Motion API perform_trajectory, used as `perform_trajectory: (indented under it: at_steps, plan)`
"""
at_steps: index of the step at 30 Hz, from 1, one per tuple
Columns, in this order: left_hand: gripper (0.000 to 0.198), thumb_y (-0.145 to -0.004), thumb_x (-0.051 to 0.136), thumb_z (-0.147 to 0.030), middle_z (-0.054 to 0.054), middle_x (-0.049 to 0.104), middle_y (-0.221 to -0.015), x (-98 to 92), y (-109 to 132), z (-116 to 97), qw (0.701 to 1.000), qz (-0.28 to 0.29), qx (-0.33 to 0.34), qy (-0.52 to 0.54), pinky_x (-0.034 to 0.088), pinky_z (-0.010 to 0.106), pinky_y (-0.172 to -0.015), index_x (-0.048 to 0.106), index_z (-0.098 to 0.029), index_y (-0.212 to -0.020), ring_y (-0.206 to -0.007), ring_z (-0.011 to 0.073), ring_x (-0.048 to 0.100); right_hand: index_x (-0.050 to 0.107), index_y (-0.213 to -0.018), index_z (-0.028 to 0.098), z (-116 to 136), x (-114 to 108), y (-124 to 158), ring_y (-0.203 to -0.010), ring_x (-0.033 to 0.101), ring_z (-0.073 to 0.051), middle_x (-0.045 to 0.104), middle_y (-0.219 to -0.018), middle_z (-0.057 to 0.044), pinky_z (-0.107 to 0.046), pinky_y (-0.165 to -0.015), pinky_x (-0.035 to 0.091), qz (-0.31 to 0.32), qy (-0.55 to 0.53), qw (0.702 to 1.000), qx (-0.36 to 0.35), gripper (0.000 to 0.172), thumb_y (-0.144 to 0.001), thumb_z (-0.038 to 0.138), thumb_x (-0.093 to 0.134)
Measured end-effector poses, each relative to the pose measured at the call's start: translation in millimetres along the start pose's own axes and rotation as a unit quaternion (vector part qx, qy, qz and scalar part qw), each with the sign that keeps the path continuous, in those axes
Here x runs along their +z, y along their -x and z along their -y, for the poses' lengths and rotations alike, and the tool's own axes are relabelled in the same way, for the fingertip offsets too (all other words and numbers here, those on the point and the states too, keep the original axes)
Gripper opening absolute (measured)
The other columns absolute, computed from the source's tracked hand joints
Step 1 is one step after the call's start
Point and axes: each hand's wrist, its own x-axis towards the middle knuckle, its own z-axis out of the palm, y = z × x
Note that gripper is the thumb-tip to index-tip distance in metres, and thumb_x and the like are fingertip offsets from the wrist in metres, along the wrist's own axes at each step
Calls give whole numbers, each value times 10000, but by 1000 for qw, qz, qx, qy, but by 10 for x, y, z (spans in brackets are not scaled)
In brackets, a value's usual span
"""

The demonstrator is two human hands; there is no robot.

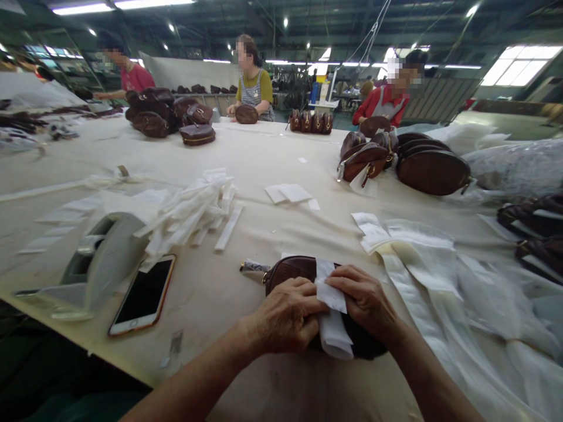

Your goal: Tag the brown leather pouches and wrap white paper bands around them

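A dark brown leather bag (290, 268) lies on the table right in front of me, its wrapped zipper pull (254, 266) sticking out at the left. Across its middle runs a white paper strip (335, 334), folded over the bag. My left hand (290, 313) presses on the bag from the left, with bent fingers gripping the strip's edge. From the right, my right hand (363, 299) pinches the same strip near its upper part. Parts of the bag are hidden beneath both hands.
Left of me are a phone (143, 296), a tape dispenser (99, 264) and a pile of white strips (193, 211). White paper and wrapping sheets (422, 258) spread at the right. Brown bags (433, 167) stand farther back, where several people work across the table (264, 158).
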Motion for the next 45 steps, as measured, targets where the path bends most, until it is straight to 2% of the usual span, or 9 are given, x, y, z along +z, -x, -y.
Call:
perform_trajectory:
  at_steps: [9,13,22,25,28,31,36,41,45]
  plan:
    - [104,-742,525,-92,47,648,-935,50,22,45,1000,-27,1,-1,427,276,-867,615,-145,-740,-881,173,568,675,-975,198,88,-59,87,-848,596,-180,661,-892,-71,-303,-742,522,21,27,998,-45,266,-856,95,461]
    - [116,-753,538,-127,58,626,-1049,71,48,59,999,-47,-12,-23,439,312,-857,640,-167,-791,-914,198,589,661,-1038,203,121,-67,144,-911,602,-185,669,-948,-78,-312,-788,526,16,19,998,-61,303,-855,78,454]
    - [117,-744,489,-134,59,641,-982,90,48,33,996,-91,-2,-20,469,298,-794,600,-164,-762,-841,186,603,648,-1083,197,215,-42,230,-900,616,-186,672,-912,-81,-319,-762,538,-16,19,996,-84,285,-897,119,447]
    - [114,-742,475,-141,74,635,-937,111,52,38,996,-90,-28,-10,478,313,-794,569,-152,-806,-845,196,600,638,-1076,183,257,-45,215,-899,611,-190,666,-913,-89,-328,-754,543,-8,17,996,-87,286,-898,105,428]
    - [256,-737,478,-149,81,628,-936,124,61,50,994,-94,-46,-7,485,340,-807,550,-138,-982,-874,210,595,612,-1108,166,301,-81,231,-950,601,-203,658,-979,-108,-349,-788,545,24,5,997,-78,316,-876,78,416]
    - [335,-787,452,-140,66,614,-1017,126,73,66,996,-88,2,-25,482,326,-833,555,-177,-1103,-926,194,587,556,-1200,158,344,-147,304,-1081,567,-216,629,-1116,-126,-375,-892,521,63,-24,996,-60,406,-827,64,423]
    - [273,-814,423,-153,103,550,-1096,75,116,87,990,-104,64,-74,470,340,-868,639,-173,-979,-987,206,555,484,-1289,134,393,-218,445,-1226,497,-219,564,-1274,-144,-390,-1005,465,97,-33,994,-38,553,-741,72,449]
    - [334,-846,468,-259,134,586,-1153,-1,145,107,978,-21,184,-99,449,379,-929,531,-85,-1125,-1086,244,525,492,-1272,125,394,-151,476,-1236,492,-216,568,-1283,-145,-388,-1019,459,69,22,996,-61,530,-745,72,484]
    - [234,-923,415,-190,127,623,-1121,15,167,94,956,-36,206,-204,485,381,-879,541,-78,-1085,-1086,254,556,527,-1218,93,378,-88,483,-1186,536,-228,611,-1221,-151,-390,-983,498,39,72,992,-97,457,-765,71,470]
